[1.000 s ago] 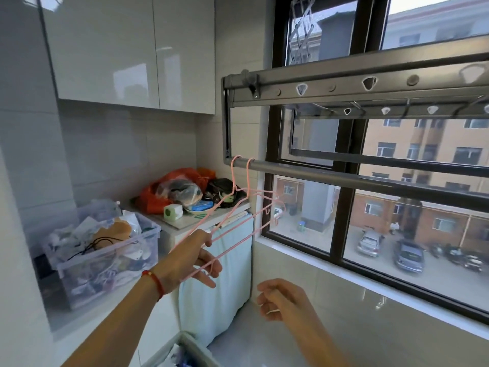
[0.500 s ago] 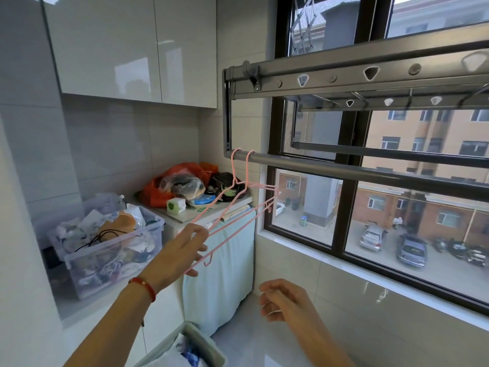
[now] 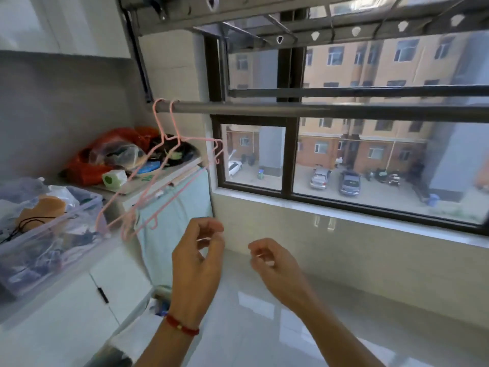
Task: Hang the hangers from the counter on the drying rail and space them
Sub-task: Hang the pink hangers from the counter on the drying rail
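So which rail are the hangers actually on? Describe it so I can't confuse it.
Start at the window. The drying rail is the round grey bar crossing it nearest the camera, with two pink hangers hooked at its left end. The bars above have holes; this one is smooth.

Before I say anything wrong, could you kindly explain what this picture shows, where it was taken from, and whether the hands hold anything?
It is one picture from a camera worn on a person's head, looking down and forward. No machine: the left hand, with a red wrist cord, and the right hand hang loosely curled and hold nothing. Two pink hangers hang close together near the left end of the grey drying rail before the window. On the counter behind lie an orange bag and a clear storage bin.
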A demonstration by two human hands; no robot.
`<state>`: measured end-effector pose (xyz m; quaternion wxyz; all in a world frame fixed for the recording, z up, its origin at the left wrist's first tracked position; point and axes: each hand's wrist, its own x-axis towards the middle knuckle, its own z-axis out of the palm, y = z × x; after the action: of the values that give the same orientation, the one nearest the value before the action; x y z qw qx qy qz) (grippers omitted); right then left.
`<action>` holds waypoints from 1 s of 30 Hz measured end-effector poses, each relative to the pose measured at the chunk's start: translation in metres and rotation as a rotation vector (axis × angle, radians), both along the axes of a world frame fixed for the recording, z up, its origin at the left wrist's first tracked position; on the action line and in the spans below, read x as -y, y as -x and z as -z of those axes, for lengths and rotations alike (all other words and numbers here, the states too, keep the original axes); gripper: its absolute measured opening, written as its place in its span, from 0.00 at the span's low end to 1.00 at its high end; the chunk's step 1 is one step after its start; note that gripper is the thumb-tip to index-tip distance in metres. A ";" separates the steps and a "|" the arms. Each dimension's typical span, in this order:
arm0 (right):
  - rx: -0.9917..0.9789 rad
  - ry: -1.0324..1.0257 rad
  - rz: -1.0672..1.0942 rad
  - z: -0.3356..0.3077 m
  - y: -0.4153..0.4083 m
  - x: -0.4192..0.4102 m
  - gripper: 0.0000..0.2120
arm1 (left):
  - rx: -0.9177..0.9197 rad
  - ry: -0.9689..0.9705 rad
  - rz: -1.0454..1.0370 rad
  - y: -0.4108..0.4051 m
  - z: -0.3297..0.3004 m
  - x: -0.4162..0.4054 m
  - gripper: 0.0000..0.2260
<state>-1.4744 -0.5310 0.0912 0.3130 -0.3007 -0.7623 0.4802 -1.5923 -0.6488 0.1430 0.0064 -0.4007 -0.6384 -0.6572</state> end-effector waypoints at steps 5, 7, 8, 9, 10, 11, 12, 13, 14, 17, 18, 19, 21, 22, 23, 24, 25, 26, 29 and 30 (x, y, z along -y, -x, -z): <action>-0.009 -0.049 0.159 0.007 -0.096 -0.019 0.11 | 0.185 0.215 0.167 -0.089 0.026 -0.045 0.07; -0.011 -0.042 0.217 0.011 -0.150 -0.025 0.11 | 0.196 0.264 0.222 -0.133 0.029 -0.061 0.06; -0.008 -0.034 0.246 0.014 -0.180 -0.029 0.10 | 0.187 0.289 0.250 -0.159 0.032 -0.070 0.06; -0.006 -0.021 0.277 0.017 -0.212 -0.033 0.10 | 0.173 0.316 0.280 -0.187 0.035 -0.080 0.06; -0.012 0.000 0.320 0.020 -0.248 -0.037 0.10 | 0.156 0.343 0.316 -0.218 0.039 -0.092 0.06; -0.030 0.028 0.377 0.024 -0.285 -0.042 0.10 | 0.137 0.370 0.361 -0.251 0.043 -0.104 0.06; -0.049 0.055 0.446 0.029 -0.324 -0.047 0.10 | 0.117 0.397 0.413 -0.286 0.047 -0.115 0.06; -0.069 0.079 0.519 0.033 -0.363 -0.051 0.10 | 0.097 0.423 0.473 -0.322 0.051 -0.125 0.06; -0.081 0.101 0.593 0.035 -0.404 -0.056 0.10 | 0.079 0.446 0.536 -0.359 0.054 -0.135 0.07; -0.117 0.133 0.781 0.035 -0.522 -0.059 0.10 | 0.017 0.491 0.717 -0.468 0.059 -0.159 0.07; -0.141 0.133 0.849 0.033 -0.560 -0.057 0.10 | -0.008 0.498 0.775 -0.503 0.060 -0.168 0.07; -0.173 0.135 0.923 0.032 -0.596 -0.054 0.10 | -0.034 0.503 0.834 -0.537 0.060 -0.176 0.07; -0.229 0.154 1.071 0.034 -0.666 -0.042 0.09 | -0.072 0.527 0.965 -0.607 0.060 -0.191 0.06; -0.244 0.166 1.139 0.037 -0.698 -0.033 0.09 | -0.082 0.545 1.033 -0.642 0.061 -0.196 0.06; -0.254 0.177 1.204 0.041 -0.728 -0.024 0.09 | -0.086 0.562 1.100 -0.677 0.062 -0.200 0.06; -0.259 0.189 1.267 0.046 -0.757 -0.015 0.09 | -0.091 0.577 1.167 -0.711 0.064 -0.202 0.06; -0.267 0.199 1.330 0.050 -0.784 -0.006 0.09 | -0.106 0.590 1.236 -0.745 0.066 -0.204 0.06; -0.269 0.213 1.391 0.053 -0.810 0.003 0.09 | -0.128 0.603 1.300 -0.778 0.068 -0.204 0.06; -0.263 0.231 1.561 0.058 -0.880 0.022 0.08 | -0.167 0.633 1.466 -0.870 0.074 -0.209 0.07; -0.258 0.228 1.609 0.059 -0.901 0.025 0.08 | -0.179 0.642 1.514 -0.898 0.077 -0.212 0.07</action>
<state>-0.5736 -0.5563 0.0322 0.6141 -0.7275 -0.2186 0.2142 -0.6945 -0.4364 0.0665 -0.5019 -0.7554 -0.3496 -0.2352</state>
